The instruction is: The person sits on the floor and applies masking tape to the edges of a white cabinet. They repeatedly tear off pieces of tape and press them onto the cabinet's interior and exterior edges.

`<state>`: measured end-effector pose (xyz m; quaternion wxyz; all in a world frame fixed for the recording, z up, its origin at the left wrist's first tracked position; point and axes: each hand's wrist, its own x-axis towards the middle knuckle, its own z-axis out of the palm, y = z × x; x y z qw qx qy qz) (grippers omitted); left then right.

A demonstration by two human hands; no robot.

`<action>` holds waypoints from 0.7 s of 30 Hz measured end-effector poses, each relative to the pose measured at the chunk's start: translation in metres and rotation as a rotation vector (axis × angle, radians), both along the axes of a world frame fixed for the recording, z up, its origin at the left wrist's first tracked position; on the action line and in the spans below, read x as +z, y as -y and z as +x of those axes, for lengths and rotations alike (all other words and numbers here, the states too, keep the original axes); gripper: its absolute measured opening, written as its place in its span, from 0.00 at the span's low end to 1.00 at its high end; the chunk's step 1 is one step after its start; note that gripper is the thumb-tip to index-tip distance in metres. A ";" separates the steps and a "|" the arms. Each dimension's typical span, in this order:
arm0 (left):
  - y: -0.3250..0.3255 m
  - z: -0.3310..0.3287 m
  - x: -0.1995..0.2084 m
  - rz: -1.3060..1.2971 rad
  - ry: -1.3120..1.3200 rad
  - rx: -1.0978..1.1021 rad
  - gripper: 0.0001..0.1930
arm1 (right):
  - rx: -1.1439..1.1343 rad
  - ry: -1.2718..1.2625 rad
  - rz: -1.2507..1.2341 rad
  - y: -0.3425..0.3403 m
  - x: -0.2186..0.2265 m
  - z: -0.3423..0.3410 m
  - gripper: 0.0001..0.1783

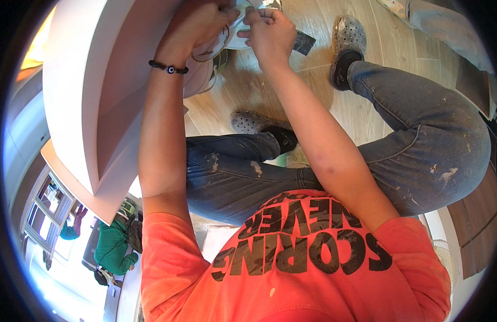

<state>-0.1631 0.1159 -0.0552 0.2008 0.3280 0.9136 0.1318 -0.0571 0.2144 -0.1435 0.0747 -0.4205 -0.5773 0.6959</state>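
At the top edge, both my hands are close together over a pale white, thin sheet-like piece [237,33]. My right hand [273,36] pinches its upper edge between thumb and fingers. My left hand [205,22], with a dark beaded bracelet [168,67] on the wrist, is closed at the left side of it; what its fingers grip is partly cut off and I cannot make it out. Under my left hand sits a round, clear-looking piece with a brown rim [212,51]. Below that are pale round container-like shapes [198,79], partly hidden by my left arm.
A curved white panel [79,80] rises close on my left. A dark flat rectangle [304,43] lies on the wood-look floor [313,75] beside my right hand. My grey clogs [350,35] stand on the floor. A person in green [113,246] is at the far left.
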 end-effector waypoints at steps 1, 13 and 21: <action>-0.001 0.000 0.002 -0.009 0.024 0.014 0.14 | 0.000 0.005 0.002 0.000 -0.001 0.000 0.13; 0.003 0.002 0.004 0.037 0.022 0.023 0.15 | 0.022 0.054 0.082 0.004 0.005 0.002 0.13; 0.002 -0.002 0.000 -0.007 -0.017 -0.068 0.17 | -0.001 0.031 0.068 0.005 0.000 0.002 0.13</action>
